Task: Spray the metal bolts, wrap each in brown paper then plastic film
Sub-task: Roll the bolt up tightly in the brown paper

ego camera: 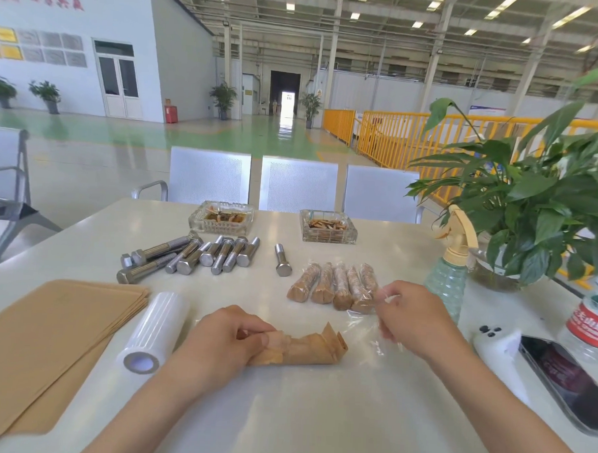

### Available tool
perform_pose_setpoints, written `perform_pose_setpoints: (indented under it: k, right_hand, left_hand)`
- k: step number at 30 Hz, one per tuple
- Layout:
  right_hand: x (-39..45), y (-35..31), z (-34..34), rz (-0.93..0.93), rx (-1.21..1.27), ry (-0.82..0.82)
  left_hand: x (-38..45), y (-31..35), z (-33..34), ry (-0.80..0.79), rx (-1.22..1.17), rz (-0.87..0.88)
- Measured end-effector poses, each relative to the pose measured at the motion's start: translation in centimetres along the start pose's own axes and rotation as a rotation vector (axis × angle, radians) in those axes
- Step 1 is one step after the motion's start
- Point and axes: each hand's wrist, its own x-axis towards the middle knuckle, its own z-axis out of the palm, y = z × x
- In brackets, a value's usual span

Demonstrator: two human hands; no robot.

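Two hands at frame centre on the white table (pixel 316 415). Left hand (pixel 227 339) has its grip curled round the left end of a brown-paper bundle (pixel 306 350), lying flat, crumpled, right end flared open. Right hand (pixel 413 320) pinches a sheet of clear film (pixel 365 323) spread on the table under and right of the bundle; the film is hard to see, its edges faint.

Open table lies below the bundle, toward the bottom edge. Left of the left hand, just beside it, is a film roll (pixel 156 333), then a stack of brown paper (pixel 45 345) reaching the lower left edge. Right side is crowded: phone (pixel 565 378), white device (pixel 498 348), water bottle (pixel 591 324), spray bottle (pixel 449 277), plant (pixel 532 188).

Above the hands: five wrapped bolts (pixel 336 284) in a row, film shiny over brown paper; one bare bolt (pixel 282 260) apart; a pile of bare bolts (pixel 186 255) at centre left, grey metal, hex heads. Two glass ashtrays (pixel 328 226) near the far table edge.
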Motion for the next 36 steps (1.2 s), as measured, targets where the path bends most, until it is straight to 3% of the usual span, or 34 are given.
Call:
perform_pose_setpoints:
  k: [6,11,16,29,33,36]
  right_hand:
    - [-1.8,-4.3,0.1,-0.150,0.325,-0.227]
    - [-2.5,-8.0,4.2,-0.254,0.214,-0.396]
    - [-2.5,-8.7,7.3,-0.294,-0.008,-0.427]
    - [-2.4,-10.1,7.8,-0.349,-0.169,-0.530]
    - [-2.6,-10.7,7.4,-0.280,-0.088,-0.602]
    - [-2.4,-10.4,7.3,-0.251,-0.066,-0.592]
  left_hand:
    - [0.5,1.0,0.4,0.095,0.201,-0.047]
    - [1.3,1.6,0.0,0.012,0.086,-0.157]
    - [1.6,2.2,-0.6,-0.031,0.030,-0.230]
    - [0.4,3.2,-2.5,-0.236,-0.009,-0.206]
    - [0.7,3.1,-1.5,-0.151,0.071,-0.174]
    - [1.0,2.3,-1.3,-0.103,-0.009,-0.200]
